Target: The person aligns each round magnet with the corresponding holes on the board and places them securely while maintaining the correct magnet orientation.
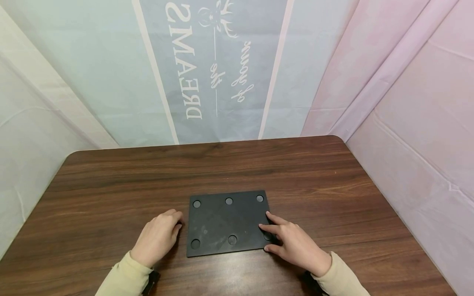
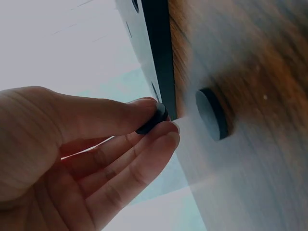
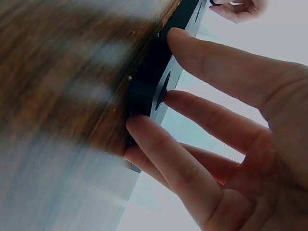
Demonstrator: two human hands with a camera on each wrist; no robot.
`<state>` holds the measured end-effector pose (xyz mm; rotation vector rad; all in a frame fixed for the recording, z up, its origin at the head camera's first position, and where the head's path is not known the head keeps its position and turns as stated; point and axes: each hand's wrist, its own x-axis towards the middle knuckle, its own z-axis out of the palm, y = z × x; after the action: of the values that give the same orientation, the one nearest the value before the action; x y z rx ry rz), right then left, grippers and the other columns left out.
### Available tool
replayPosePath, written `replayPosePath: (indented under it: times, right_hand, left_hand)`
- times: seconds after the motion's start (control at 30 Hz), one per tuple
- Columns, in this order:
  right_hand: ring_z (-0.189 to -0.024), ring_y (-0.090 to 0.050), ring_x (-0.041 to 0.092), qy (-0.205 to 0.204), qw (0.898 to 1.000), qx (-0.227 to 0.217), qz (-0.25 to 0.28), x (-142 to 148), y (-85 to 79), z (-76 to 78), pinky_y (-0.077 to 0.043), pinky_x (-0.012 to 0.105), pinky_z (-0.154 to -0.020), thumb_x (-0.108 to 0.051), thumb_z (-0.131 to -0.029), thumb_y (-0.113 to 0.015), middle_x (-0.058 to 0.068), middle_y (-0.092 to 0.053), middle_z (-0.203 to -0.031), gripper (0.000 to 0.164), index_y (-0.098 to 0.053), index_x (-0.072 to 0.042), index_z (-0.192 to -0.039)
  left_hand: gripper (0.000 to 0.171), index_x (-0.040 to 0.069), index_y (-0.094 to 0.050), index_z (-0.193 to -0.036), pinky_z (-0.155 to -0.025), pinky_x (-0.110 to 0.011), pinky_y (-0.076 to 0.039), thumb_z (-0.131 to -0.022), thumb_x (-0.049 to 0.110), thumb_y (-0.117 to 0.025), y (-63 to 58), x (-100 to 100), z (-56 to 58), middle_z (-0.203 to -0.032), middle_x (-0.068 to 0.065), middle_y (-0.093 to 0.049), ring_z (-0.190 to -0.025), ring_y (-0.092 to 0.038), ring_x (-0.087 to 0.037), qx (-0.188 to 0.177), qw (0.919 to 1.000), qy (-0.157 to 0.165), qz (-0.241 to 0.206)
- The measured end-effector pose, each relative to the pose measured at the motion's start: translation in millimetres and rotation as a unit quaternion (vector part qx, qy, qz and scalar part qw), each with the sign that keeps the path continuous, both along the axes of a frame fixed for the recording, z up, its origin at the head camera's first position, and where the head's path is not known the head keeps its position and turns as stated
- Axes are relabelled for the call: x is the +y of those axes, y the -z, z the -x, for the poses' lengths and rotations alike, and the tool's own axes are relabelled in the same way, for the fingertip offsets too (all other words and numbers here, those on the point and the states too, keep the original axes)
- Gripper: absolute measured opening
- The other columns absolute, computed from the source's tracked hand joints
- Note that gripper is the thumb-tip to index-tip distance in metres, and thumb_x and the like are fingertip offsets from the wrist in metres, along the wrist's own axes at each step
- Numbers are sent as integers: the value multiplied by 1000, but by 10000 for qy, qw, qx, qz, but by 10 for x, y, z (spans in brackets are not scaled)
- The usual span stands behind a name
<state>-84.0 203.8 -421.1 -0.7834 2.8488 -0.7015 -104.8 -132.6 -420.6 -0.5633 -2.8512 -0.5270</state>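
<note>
A flat black rectangular board (image 1: pixel 222 222) with round recesses along its long edges lies on the table in the head view. Just left of it is my left hand (image 1: pixel 157 236); in the left wrist view its thumb and fingertips pinch a small black disc (image 2: pixel 153 120). Another black disc (image 2: pixel 210 114) is on the wood beside those fingers, hidden from the head view. My right hand (image 1: pixel 296 246) spreads over the board's near right corner. There the thumb touches the near edge, one fingertip meets the corner recess (image 3: pixel 163 90), and other fingers rest along the right side.
The dark wood-grain table (image 1: pixel 148 172) has rounded far corners. Behind it hangs a pale blue cloth (image 1: pixel 222 82) with mirrored lettering, and a pinkish-white cloth (image 1: pixel 426 123) closes off the right side. Black bands show at both sleeve cuffs.
</note>
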Motion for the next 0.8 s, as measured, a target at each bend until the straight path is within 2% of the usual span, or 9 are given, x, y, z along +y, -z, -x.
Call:
replayPosePath:
  times: [0.2, 0.47, 0.8]
  right_hand:
    - [-70, -65, 6, -3, 10000, 39, -26, 0, 3, -1, -54, 32, -69, -20, -80, -78, 29, -47, -139, 48, -66, -5, -123]
    - [-76, -67, 10, 22, 10000, 32, -53, 0, 4, -6, -55, 34, -71, -21, -80, -78, 28, -47, -139, 48, -66, -5, -123]
    - [-70, -64, 4, 25, 10000, -45, -6, 4, 6, -3, -53, 31, -69, -20, -80, -78, 28, -47, -140, 48, -65, -5, -124]
  left_hand:
    - [23, 14, -63, -74, -49, -27, -45, -74, -6, -75, 4, 24, -9, -72, 6, -57, -62, -61, -14, 106, 9999, 116, -52]
    - [22, 12, -63, -77, -49, -22, -43, -74, -7, -75, -12, 58, -26, -75, 6, -54, -61, -58, -11, 69, 9997, 171, -146]
    - [22, 12, -65, -78, -51, -21, -43, -74, -6, -76, -2, 80, -52, -75, 8, -51, -60, -56, -7, 99, 9988, 333, -343]
